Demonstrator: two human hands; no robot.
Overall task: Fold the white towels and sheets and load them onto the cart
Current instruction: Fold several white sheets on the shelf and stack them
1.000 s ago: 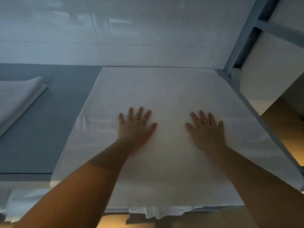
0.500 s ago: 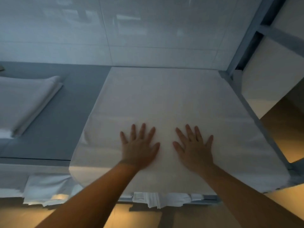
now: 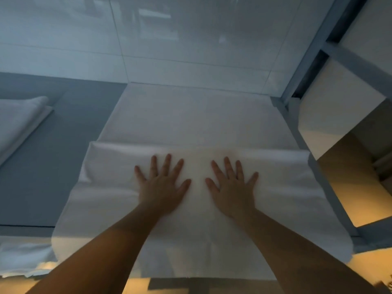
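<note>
My left hand [image 3: 163, 187] and right hand [image 3: 232, 186], grip wide with flat fingers, press the white sheet [image 3: 191, 240] centred on the grey tabletop [image 3: 53, 166]; I should smooth outward toward nine and three o'clock.

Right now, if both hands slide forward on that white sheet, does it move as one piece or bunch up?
Probably bunches: the white sheet already shows a raised fold ridge just beyond the left hand and right hand. Likely floppy, since its near edge droops over the table edge. Looks thin and light, so it would sag if lifted.
</note>
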